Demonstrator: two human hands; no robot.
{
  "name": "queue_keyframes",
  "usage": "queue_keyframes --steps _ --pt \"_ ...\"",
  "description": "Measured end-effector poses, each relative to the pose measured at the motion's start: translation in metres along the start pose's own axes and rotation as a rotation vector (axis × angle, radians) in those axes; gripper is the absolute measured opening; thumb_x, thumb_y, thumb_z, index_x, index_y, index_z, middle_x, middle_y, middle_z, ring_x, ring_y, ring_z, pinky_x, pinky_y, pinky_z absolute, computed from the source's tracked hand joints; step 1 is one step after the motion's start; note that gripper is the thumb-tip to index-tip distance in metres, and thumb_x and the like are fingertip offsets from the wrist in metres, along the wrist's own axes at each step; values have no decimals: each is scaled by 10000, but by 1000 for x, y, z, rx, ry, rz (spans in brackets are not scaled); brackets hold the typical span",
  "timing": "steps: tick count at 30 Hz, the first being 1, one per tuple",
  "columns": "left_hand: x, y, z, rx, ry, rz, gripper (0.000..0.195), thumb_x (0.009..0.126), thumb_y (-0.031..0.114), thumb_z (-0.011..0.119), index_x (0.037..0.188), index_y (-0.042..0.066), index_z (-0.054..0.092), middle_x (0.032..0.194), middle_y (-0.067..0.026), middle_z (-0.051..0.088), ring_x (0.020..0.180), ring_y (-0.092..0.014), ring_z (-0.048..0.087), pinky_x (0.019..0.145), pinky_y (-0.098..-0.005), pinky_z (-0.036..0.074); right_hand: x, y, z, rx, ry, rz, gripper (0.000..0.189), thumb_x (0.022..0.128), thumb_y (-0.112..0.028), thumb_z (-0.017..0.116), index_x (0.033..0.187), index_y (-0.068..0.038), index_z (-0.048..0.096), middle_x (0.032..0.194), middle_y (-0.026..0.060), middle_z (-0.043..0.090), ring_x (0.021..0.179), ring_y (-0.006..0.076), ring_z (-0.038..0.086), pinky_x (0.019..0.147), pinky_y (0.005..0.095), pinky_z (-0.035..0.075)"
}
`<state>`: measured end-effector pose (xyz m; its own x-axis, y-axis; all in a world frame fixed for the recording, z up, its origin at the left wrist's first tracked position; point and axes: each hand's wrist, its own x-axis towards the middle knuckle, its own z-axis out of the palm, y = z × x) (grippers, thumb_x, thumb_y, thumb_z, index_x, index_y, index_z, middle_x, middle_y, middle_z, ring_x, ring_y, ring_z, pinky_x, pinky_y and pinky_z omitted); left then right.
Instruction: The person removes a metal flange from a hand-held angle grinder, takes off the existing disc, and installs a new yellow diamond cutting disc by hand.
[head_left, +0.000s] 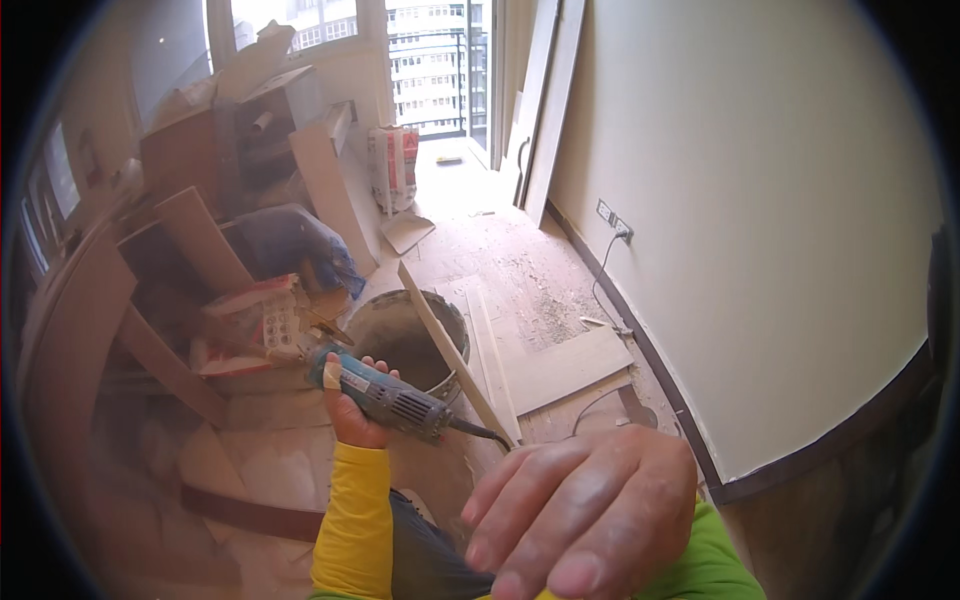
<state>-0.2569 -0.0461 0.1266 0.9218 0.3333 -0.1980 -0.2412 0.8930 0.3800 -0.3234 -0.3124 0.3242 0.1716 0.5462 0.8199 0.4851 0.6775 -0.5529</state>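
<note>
My left hand (352, 405) is wrapped around the body of a teal and dark grey corded power tool (390, 394), which looks like an angle grinder. Its head points up and left, and its cord runs down to the right. A strip of tape or bandage is on one finger. My right hand (592, 502) is raised close to the camera, fingers loosely bent, with nothing visible in it; its palm side is hidden. Just beyond the tool stands a round, dirty bucket (382, 330) with a narrow wood strip (442, 337) across its rim.
Wood boards (570, 367) and scattered debris lie on the floor. Boards, a red and white box (255, 322) and plastic-covered items crowd the left. A cord is plugged into the wall outlet (615, 220). A printed sack (393, 169) stands near the balcony door; tall panels (551, 112) lean on the right wall.
</note>
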Motion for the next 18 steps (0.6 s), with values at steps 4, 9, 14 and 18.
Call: queue_keyframes --steps 4,9,14,18 --pt "2 -3 -5 36 -25 -46 500 850 519 768 1033 85 599 943 -48 660 925 -239 673 884 -455 570 -1 15 -1 307 189 -287 237 871 -75 756 1094 2 729 918 151 743 887 297 700 832 398 549" --pt "2 -5 -9 64 18 -72 504 846 525 770 1023 82 606 944 -50 675 913 -242 679 865 -456 577 1 13 -16 398 106 -210 265 884 -85 750 1119 33 725 908 150 747 881 307 699 849 401 548" --pt "3 -12 -5 78 37 -86 490 852 517 765 1020 82 613 939 -54 687 887 -248 689 830 -457 589 -3 32 -9 498 216 -221 239 894 -84 746 1101 34 731 888 138 738 818 289 674 803 382 549" --pt "0 -13 -3 45 40 -105 476 861 510 759 1019 84 617 943 -55 688 888 -251 689 833 -461 587 -8 40 17 704 408 -290 212 895 -69 744 1078 36 733 937 158 730 829 287 669 777 374 549"
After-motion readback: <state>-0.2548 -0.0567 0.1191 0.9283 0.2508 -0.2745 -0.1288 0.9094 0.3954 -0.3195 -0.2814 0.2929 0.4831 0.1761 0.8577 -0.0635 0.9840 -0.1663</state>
